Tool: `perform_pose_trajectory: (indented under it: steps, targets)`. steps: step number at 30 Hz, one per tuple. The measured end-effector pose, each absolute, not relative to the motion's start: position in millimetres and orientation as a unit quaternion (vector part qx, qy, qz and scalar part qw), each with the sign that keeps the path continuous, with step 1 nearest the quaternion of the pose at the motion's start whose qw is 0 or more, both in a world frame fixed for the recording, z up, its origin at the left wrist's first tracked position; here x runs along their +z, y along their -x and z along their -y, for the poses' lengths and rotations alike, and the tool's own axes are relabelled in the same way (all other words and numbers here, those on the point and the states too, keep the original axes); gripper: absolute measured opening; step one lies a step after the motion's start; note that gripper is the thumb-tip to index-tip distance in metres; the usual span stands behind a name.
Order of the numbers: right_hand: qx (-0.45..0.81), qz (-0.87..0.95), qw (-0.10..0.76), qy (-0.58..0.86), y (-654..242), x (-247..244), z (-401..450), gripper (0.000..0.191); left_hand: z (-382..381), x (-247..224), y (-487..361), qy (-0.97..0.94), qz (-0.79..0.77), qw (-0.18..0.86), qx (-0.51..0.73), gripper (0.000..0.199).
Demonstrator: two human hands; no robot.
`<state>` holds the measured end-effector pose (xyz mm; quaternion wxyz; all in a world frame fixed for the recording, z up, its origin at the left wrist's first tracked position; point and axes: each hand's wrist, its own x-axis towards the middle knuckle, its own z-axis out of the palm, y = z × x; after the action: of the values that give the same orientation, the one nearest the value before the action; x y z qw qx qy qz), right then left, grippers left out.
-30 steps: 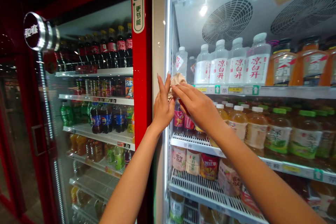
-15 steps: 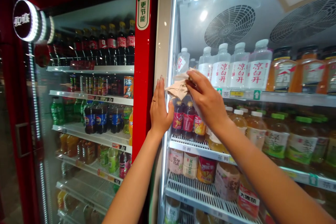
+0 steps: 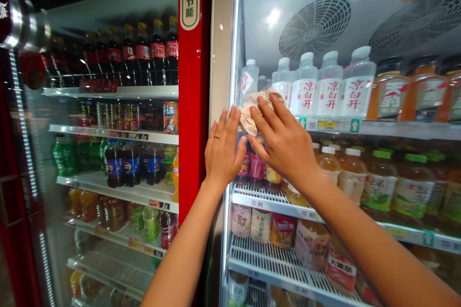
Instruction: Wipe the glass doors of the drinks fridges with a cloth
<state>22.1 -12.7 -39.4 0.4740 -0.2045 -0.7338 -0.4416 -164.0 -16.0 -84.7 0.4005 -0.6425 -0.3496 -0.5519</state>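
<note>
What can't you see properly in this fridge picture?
Head view:
- The cloth: partly covered by the right hand.
- Bottles: their labels are partly hidden behind the left hand.
- Round sign: cut off by the left edge.
- Shelf tags: too small to read.

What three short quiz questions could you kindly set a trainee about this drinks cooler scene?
1. Which hand wears a ring, the left hand or the right hand?
2. True or false: the right hand's fingers rest on a crumpled beige cloth on the cooler's glass door.
3. What colour is the door frame of the neighbouring cooler?

Key: 1. left hand; 2. true; 3. red.
</note>
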Motion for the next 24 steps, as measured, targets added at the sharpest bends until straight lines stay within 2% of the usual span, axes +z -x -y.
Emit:
perform_pose_trajectory:
  steps: [5, 12, 19, 24]
  targets:
    - [-0.440, 0.760, 0.443, 0.180, -50, -58, 14, 0.075, 20, -83, 163, 0.639, 0.374, 0.412, -0.532, 0.065]
    - [-0.424, 0.732, 0.482, 0.229, -52, -46, 15, 0.074, 20, -83, 162, 0.655, 0.388, 0.394, -0.516, 0.066]
    - [-0.437, 0.740, 0.461, 0.219, -64, -68, 17, 0.085, 20, -83, 161, 0.650, 0.390, 0.392, -0.521, 0.067]
    - [-0.436, 0.705, 0.485, 0.279, -81, -58, 18, 0.077, 21, -82, 159, 0.654, 0.402, 0.374, -0.521, 0.070]
